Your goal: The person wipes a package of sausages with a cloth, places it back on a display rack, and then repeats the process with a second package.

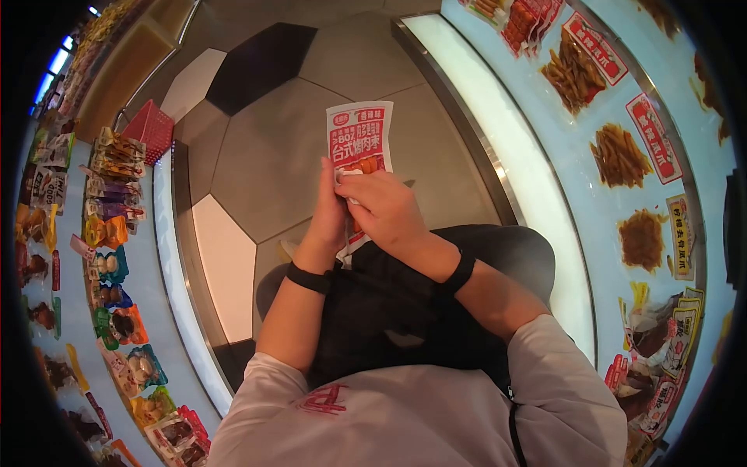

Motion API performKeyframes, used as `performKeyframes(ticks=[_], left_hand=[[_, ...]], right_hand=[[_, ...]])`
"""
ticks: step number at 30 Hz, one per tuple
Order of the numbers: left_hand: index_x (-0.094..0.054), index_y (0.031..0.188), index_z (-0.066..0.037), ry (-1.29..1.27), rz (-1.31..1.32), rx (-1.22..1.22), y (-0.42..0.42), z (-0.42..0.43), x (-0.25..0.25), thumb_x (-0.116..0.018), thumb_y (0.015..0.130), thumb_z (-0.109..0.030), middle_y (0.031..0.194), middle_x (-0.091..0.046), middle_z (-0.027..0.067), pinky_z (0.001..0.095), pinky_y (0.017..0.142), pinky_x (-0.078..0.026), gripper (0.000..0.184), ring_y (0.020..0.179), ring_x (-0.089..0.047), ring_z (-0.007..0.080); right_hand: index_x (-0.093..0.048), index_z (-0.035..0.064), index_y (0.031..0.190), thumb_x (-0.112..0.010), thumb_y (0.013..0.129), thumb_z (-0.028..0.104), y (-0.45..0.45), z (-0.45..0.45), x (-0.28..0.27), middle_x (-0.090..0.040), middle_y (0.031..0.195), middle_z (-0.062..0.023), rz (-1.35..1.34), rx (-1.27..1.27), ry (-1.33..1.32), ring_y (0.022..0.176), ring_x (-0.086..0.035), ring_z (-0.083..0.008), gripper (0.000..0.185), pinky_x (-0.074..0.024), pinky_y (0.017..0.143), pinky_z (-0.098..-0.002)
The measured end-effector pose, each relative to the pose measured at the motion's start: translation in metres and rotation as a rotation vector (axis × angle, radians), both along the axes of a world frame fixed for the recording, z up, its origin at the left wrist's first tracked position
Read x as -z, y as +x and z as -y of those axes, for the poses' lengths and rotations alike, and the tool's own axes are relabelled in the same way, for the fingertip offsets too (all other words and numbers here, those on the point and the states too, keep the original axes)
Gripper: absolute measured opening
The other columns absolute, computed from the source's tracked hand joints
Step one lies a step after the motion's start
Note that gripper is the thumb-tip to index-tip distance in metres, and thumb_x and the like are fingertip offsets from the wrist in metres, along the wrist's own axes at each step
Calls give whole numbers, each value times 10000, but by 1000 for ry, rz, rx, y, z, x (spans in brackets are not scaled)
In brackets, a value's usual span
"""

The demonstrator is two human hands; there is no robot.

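In front of my lap, a flat red-and-white snack packet (pixel 359 140) is held between my hands, with large Chinese lettering and a picture of sausage-like pieces. My left hand (pixel 330 208) grips its left edge, fingers pointing up along it and partly behind. My right hand (pixel 387 208) is closed over its lower front, fingers pinched together near the left thumb. A small white bit (pixel 348 177) shows at the pinch; I cannot make out whether it belongs to the packet. The packet's lower end pokes out beneath my hands. Black bands circle both wrists.
Lit shelves stand close on both sides. The right shelf (pixel 545 167) carries packs of chicken feet (pixel 620 156) with red label cards (pixel 654 138). Small wrapped snacks (pixel 117 230) line the left shelf. A pink basket (pixel 149 132) sits at the left shelf's far end, above the tiled floor (pixel 264 152).
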State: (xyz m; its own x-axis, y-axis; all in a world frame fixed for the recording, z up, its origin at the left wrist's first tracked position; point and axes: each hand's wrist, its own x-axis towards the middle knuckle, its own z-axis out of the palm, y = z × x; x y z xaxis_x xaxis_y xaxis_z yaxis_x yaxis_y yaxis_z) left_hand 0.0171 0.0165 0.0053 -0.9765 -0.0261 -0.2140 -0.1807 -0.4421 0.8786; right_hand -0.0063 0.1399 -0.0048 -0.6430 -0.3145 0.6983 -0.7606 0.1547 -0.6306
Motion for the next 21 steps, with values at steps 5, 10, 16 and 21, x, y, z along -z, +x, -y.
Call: performKeyframes(ticks=[5, 10, 16, 21], left_hand=[[-489, 1354, -1, 264, -130, -175, -8, 13, 2, -237, 997, -657, 1249, -616, 196, 445, 966, -511, 788, 1125, -624, 350], [-448, 1380, 18, 270, -181, -273, -11, 25, -5, -234, 986, -674, 1286, -590, 225, 479, 964, -514, 825, 1142, -610, 392], [-485, 1358, -16, 133, -104, -233, -6, 13, -9, -240, 1031, -602, 1290, -599, 154, 410, 997, -508, 714, 1148, -622, 270], [-498, 1347, -12, 142, -68, -173, -4, 12, -4, -328, 1038, -540, 1268, -612, 167, 406, 989, -514, 635, 1151, -624, 273]], right_hand=[[-712, 97, 931, -699, 738, 28, 10, 5, 3, -718, 994, -11, -42, -107, 138, 830, -650, -223, 205, -494, 759, -359], [-729, 111, 932, -698, 756, 41, 3, -9, 3, -730, 979, -16, 37, -328, 333, 826, -659, -229, 192, -510, 755, -359], [-719, 69, 986, -678, 775, 54, -23, -18, -12, -730, 1021, -67, 91, -58, -83, 827, -657, -279, 216, -540, 753, -367], [-715, 63, 968, -677, 774, 46, -30, -20, -2, -728, 1009, -81, 93, 65, 44, 826, -654, -291, 199, -538, 748, -379]])
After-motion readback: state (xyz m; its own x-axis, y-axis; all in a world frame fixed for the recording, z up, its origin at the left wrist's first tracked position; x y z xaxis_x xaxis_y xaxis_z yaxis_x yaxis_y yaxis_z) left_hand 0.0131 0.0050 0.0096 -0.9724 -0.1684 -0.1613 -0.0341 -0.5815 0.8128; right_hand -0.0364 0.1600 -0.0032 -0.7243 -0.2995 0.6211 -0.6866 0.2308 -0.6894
